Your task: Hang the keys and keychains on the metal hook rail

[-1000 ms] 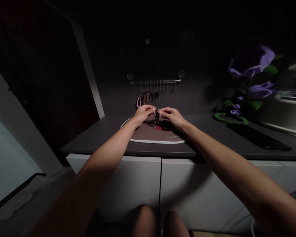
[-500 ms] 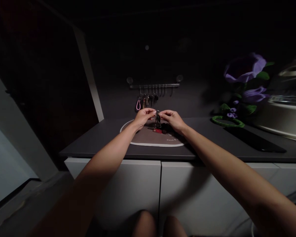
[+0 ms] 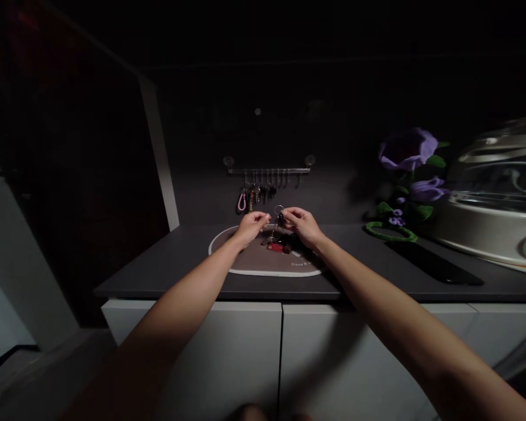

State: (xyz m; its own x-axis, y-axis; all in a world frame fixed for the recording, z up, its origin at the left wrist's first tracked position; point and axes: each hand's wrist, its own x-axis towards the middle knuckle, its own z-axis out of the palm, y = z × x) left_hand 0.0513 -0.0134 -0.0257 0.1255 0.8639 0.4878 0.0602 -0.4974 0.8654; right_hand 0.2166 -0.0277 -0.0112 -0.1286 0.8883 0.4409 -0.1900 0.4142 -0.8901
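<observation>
We saw the right hand pinching a metal key ring with a dark fob on it, held just above the oval mat. The left hand sat just beside it, its fingers drawn together, though on what we could not tell (the light was poor). A red fob lay on the mat, and keys hung from the wall rail behind.
</observation>
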